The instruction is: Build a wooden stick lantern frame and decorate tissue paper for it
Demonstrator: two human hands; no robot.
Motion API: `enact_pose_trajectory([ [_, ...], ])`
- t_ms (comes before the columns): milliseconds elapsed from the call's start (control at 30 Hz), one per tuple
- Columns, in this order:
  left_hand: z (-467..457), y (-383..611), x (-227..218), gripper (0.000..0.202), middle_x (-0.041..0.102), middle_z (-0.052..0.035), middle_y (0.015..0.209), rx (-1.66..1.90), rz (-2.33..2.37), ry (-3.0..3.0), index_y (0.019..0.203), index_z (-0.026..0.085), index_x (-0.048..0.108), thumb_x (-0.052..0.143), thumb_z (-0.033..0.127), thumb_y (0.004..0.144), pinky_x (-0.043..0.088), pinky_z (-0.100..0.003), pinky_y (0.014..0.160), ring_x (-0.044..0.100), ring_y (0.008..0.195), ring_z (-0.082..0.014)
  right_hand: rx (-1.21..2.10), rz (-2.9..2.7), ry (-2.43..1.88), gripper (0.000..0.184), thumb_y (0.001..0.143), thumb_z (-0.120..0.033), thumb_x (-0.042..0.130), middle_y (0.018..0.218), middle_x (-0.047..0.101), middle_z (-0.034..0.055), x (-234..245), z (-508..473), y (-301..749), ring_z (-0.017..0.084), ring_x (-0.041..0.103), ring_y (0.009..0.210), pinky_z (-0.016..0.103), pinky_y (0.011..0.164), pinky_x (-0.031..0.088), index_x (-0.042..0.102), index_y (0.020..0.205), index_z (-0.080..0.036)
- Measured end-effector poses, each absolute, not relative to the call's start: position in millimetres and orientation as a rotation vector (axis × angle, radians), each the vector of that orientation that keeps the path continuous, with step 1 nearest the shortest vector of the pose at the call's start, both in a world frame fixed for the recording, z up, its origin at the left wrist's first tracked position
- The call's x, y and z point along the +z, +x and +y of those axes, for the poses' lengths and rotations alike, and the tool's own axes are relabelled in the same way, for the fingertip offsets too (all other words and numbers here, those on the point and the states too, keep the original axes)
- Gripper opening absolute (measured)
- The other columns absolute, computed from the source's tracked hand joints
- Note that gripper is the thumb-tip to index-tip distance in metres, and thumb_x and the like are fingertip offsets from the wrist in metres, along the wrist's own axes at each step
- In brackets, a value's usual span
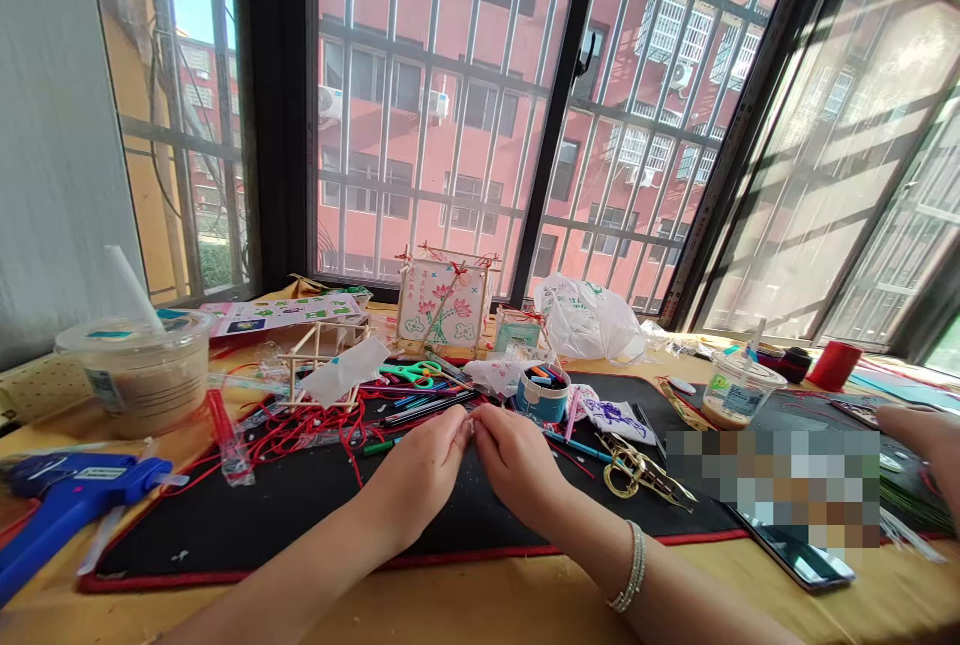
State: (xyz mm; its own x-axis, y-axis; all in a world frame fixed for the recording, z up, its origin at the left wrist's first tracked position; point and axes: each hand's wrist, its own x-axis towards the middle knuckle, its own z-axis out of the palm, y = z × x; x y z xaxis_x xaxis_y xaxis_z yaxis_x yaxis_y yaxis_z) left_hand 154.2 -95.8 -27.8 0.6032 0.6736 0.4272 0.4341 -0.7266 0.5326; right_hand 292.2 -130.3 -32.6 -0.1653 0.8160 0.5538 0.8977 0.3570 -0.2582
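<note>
My left hand [426, 470] and my right hand [517, 455] meet above the black mat [292, 535], fingertips pinched together. Between them shows a tiny pale bit, too small to name. Just beyond lie several pens [427, 408] and a tangle of red cord [315, 430]. A blue tub [543, 399] with pens in it stands behind my right hand. Gold scissors [637, 470] rest to the right of that hand. Green-handled scissors [412, 372] lie farther back, near a small frame of wooden sticks [322, 350] with white paper on it.
A blue glue gun [82, 485] and a large drink cup [142, 375] stand at left. A decorated panel [442, 305] and a plastic bag [589, 315] are by the window. At right are a smaller cup [739, 390], a phone [802, 555], red thread [834, 365] and another person's hand [926, 435].
</note>
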Motion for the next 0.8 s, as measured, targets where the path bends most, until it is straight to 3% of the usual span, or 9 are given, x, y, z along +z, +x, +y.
enact_pose_trajectory([
  [500,-99.8,149.5,-21.6,0.024,0.056,-0.002,0.067,0.983,0.883,2.809,0.071,0.021,0.04,0.026,0.019,0.09,0.038,-0.028,0.057,0.056,0.063,-0.0177,-0.249,-2.009,-1.287,0.027,0.09,-0.021,0.032,0.072,0.062,0.0062,-27.9,-133.6,294.7,0.016,0.053,0.064,0.024,0.059,0.033,0.055,0.076,-0.016],
  [800,-90.8,150.8,-25.6,0.019,0.062,-0.0064,0.071,0.959,0.891,3.135,0.077,0.017,0.049,0.034,0.014,0.088,0.045,-0.032,0.054,0.062,0.065,-0.0234,-0.141,-2.024,-1.342,0.024,0.085,-0.021,0.033,0.059,0.049,0.0016,-25.3,-132.9,297.0,0.012,0.041,0.055,0.024,0.053,0.025,0.04,0.062,-0.018],
])
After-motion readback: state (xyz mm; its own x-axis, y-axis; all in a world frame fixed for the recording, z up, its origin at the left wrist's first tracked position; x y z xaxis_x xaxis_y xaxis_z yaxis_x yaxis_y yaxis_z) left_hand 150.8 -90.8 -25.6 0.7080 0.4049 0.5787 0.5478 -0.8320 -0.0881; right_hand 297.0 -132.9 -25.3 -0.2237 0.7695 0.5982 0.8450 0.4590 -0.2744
